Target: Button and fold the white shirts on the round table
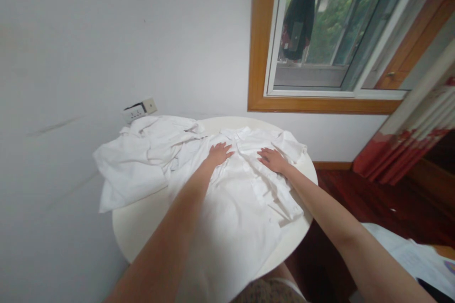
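Observation:
A white collared shirt (pixel 234 199) lies spread on a round white table (pixel 138 227), its collar toward the wall and its lower part reaching the near edge. My left hand (pixel 218 154) rests flat on the upper left of the shirt with its fingers spread. On the upper right, my right hand (pixel 272 158) also lies palm down, fingers apart. Neither hand grips the cloth. Creases run through the fabric between and below the hands, and one sleeve lies folded along the right side.
A heap of white cloth (pixel 142 161) covers the table's left side and hangs over its edge. Behind it, a power socket (pixel 135 112) is set in the wall. A wood-framed window (pixel 320 104) is at the back right, beside a red-and-white curtain (pixel 391 151). White cloth or paper (pixel 408 251) lies at lower right.

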The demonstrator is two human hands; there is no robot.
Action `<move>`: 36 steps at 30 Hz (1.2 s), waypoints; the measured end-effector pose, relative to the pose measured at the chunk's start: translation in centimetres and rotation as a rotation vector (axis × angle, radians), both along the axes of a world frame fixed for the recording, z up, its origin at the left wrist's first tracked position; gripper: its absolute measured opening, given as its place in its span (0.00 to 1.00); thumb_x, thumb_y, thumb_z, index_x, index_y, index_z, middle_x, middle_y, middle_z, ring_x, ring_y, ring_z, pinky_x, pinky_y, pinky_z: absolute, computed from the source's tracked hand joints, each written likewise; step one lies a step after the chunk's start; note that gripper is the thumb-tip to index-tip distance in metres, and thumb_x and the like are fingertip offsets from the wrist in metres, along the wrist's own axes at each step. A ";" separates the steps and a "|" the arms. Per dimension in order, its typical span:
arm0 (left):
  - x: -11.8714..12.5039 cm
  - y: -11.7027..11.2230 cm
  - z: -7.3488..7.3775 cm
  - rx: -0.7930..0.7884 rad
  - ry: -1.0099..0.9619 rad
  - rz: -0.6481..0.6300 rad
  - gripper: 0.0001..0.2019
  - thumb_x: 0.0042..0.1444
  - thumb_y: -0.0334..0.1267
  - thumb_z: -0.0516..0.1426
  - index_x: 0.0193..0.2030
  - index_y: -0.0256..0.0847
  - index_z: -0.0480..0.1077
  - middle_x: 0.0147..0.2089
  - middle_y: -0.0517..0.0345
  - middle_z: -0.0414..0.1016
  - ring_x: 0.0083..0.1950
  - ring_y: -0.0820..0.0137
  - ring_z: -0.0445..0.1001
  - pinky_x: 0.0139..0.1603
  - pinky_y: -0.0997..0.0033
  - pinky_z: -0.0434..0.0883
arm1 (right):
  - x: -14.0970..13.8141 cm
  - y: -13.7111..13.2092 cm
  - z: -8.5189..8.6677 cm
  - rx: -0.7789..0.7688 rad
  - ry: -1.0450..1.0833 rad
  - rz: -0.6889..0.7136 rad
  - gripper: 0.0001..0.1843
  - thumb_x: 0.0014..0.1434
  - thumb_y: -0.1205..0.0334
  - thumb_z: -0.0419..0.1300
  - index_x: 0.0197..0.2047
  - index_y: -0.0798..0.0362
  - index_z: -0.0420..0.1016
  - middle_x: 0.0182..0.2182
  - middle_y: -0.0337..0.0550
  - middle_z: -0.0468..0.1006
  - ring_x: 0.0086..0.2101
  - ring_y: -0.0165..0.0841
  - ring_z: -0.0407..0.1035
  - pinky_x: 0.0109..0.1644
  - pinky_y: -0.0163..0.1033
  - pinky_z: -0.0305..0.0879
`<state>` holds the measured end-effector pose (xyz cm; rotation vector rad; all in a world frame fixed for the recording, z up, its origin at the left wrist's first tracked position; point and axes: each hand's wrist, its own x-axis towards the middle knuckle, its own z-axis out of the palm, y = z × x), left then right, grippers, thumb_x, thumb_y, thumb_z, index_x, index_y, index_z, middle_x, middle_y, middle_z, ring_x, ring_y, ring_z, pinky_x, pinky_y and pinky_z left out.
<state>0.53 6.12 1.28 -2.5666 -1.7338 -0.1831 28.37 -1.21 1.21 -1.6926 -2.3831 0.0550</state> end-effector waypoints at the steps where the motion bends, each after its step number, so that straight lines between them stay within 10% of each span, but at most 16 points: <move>1: 0.3 -0.3 0.3 0.019 -0.001 -0.029 0.22 0.64 0.49 0.46 0.62 0.50 0.62 0.68 0.51 0.58 0.68 0.59 0.54 0.65 0.48 0.52 | -0.4 -0.1 0.5 -0.001 -0.016 -0.022 0.23 0.66 0.51 0.48 0.59 0.49 0.69 0.60 0.48 0.66 0.60 0.40 0.58 0.62 0.49 0.52; 5: 2.5 -1.1 1.5 0.033 -0.015 -0.062 0.15 0.60 0.35 0.50 0.50 0.41 0.72 0.55 0.46 0.71 0.59 0.62 0.67 0.60 0.60 0.63 | -3.4 1.0 3.3 0.030 -0.020 -0.095 0.18 0.64 0.55 0.50 0.45 0.52 0.79 0.48 0.51 0.77 0.50 0.42 0.69 0.54 0.45 0.61; 9: 4.6 -1.5 1.1 0.051 -0.044 0.028 0.16 0.57 0.29 0.48 0.47 0.34 0.73 0.47 0.43 0.75 0.52 0.61 0.72 0.55 0.62 0.67 | -7.7 3.2 4.8 0.074 0.077 -0.059 0.19 0.62 0.56 0.53 0.52 0.53 0.74 0.49 0.50 0.76 0.48 0.39 0.70 0.51 0.39 0.63; 17: 4.5 -1.6 -1.4 0.151 -0.202 0.038 0.20 0.58 0.28 0.48 0.56 0.37 0.69 0.58 0.45 0.70 0.60 0.63 0.65 0.61 0.62 0.61 | -11.2 4.8 1.7 -0.006 0.066 -0.243 0.22 0.55 0.54 0.59 0.49 0.58 0.73 0.48 0.58 0.72 0.47 0.44 0.68 0.47 0.41 0.65; 36: 4.7 -1.6 -1.0 0.219 -0.234 0.084 0.14 0.60 0.33 0.51 0.50 0.45 0.71 0.47 0.51 0.69 0.52 0.62 0.66 0.54 0.64 0.63 | -9.2 7.3 -0.9 0.051 0.500 -0.233 0.13 0.57 0.67 0.53 0.39 0.58 0.80 0.34 0.45 0.80 0.35 0.31 0.70 0.38 0.31 0.58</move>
